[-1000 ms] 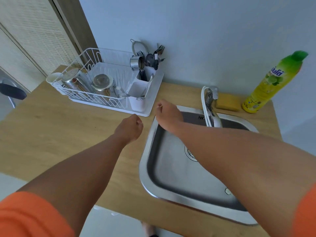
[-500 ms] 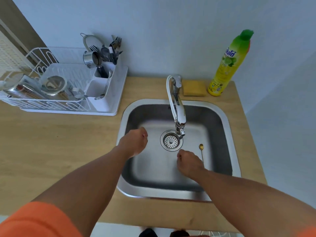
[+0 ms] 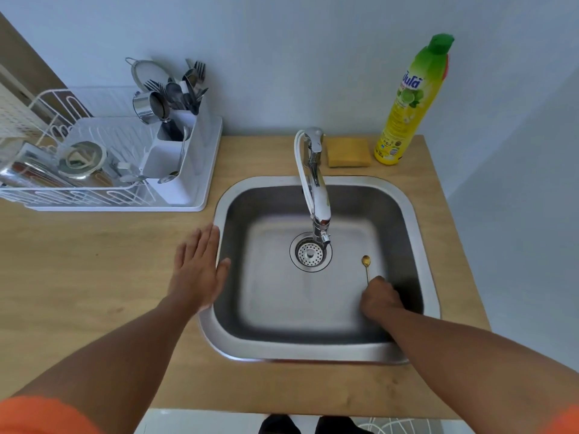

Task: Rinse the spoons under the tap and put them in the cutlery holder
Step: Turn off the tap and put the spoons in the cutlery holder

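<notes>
reaching into the sink (image 3: 416, 214), right hand (image 3: 380, 297) pinches a gold spoon (image 3: 366, 267) handle; left hand (image 3: 199, 270) rests flat, fingers together, on the counter (image 3: 78, 277).

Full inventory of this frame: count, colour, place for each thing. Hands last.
spoon: 1, gold, sink floor right of drain, handle end under right hand
sink: 1, steel, set in counter
drain: 1, steel, sink centre
tap: 1, chrome, sink's back edge, spout over drain; no water visible
sponge: 1, yellow, counter right of tap
bottle: 1, yellow with green cap, right of sponge
rack: 1, white wire, counter left, holds steel vessels
cutlery holder: 1, white, rack's right end, holds forks and other cutlery
counter: 1, light wood
left hand: flat, fingers straight, on counter at sink's left rim
right hand: in sink, fingers curled at spoon handle; grip hidden
</notes>
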A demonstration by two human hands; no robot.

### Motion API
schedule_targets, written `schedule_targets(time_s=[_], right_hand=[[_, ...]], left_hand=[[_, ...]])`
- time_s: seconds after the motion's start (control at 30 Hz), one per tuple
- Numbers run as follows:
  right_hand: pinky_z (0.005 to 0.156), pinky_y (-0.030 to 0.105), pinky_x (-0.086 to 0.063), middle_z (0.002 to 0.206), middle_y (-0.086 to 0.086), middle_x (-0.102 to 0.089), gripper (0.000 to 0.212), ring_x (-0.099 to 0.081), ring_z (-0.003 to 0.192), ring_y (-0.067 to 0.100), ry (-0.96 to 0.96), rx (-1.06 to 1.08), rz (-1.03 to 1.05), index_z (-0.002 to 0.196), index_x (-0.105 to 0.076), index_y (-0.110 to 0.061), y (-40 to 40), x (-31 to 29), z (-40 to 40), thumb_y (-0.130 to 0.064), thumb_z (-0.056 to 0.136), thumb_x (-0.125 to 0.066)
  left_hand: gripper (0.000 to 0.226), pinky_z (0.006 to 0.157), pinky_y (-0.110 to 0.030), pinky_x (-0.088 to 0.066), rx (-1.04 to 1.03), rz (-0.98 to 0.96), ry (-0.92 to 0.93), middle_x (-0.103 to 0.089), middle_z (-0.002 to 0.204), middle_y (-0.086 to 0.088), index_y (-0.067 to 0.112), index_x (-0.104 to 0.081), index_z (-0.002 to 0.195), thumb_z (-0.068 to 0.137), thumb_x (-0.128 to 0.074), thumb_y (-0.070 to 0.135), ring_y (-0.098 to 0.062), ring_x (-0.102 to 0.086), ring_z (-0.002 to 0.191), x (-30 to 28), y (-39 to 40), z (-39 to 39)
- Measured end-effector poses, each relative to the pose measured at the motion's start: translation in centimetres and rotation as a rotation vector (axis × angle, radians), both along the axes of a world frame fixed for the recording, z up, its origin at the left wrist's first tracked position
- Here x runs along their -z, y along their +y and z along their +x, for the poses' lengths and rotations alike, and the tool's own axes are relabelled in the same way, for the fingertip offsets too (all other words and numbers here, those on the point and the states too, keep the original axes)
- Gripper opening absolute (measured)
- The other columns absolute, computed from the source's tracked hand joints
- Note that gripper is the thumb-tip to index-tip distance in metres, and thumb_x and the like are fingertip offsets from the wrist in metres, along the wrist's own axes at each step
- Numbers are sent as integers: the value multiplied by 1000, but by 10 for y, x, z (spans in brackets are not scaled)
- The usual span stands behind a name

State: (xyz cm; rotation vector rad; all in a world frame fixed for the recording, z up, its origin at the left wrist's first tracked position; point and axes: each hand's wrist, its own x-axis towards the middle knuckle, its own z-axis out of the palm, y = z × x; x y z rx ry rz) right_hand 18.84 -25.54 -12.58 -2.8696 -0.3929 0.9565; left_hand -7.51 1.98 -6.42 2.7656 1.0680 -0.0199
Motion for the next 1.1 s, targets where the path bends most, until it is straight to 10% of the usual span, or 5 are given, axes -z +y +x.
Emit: schedule_targets(time_s=[0.27,0.8,1.1], right_hand=[[59,29,-52,111,13,-71,7,-71,90,30,118,-159,-65,88,-59,-10,14,-9,-14,-10,88,-52],[73,39,-54,80,2,-70,12,-64,81,29,29,-303,953,83,-57,-19,233,-182,-135,-31,87,-59],[64,31,-44,82,-7,-68,11,-62,80,21,-219,-495,1030,84,-63,-22,350,-274,-94,-33,82,-63]], left_hand=[[81,128,-50,-5,-10,-10,-4,-8,173,-7,11,-11,165,96,-11,53,-27,-2,160,1,-4,-1],[78,129,-46,2,-42,-6,33,-12,173,-6,13,-16,164,96,-9,49,-24,1,160,1,-4,1],[75,128,-47,0,-47,5,36,3,174,-2,15,3,165,103,-30,42,-22,8,159,2,-3,0]])
